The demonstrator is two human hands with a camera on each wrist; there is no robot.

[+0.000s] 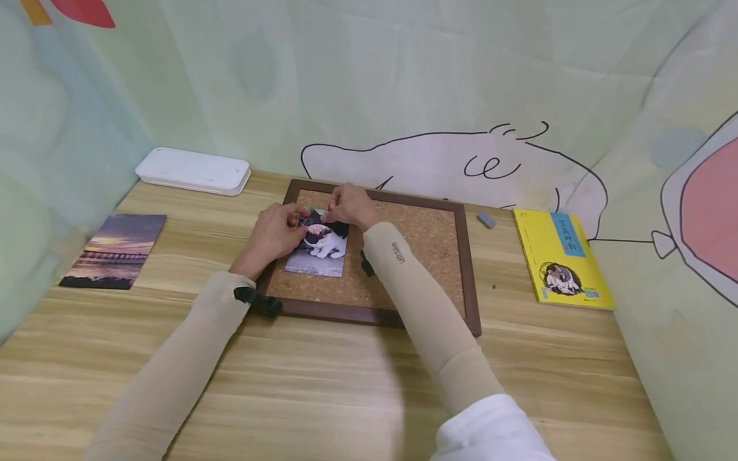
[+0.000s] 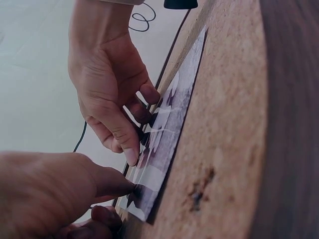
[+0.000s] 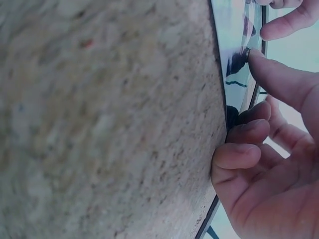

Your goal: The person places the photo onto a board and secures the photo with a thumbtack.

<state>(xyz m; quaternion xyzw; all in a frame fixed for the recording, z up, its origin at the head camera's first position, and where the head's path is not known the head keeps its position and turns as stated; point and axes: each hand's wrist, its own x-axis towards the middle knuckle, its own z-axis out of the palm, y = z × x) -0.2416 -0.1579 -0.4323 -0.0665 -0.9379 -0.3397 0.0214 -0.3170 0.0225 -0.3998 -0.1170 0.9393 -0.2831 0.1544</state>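
Note:
A photo of a black-and-white cat [image 1: 321,246] lies on the left part of a cork board [image 1: 415,250] with a dark brown frame. At the photo's upper left, my left hand [image 1: 275,232] pinches the edge region, thumb on the picture and other fingers curled, as the left wrist view shows. My right hand [image 1: 353,205] is at the photo's top right. In the right wrist view its thumb [image 3: 279,79] presses on the glossy photo [image 3: 234,74], its other fingers curled by the edge. I cannot tell whether a small pin sits under that thumb.
A white flat case [image 1: 193,169] stands at the back left, with a sunset photo [image 1: 118,250] in front of it. Right of the board lie a small grey eraser [image 1: 486,220] and a yellow book [image 1: 562,259]. A printed fabric wall [image 1: 403,77] closes off the wooden table's back.

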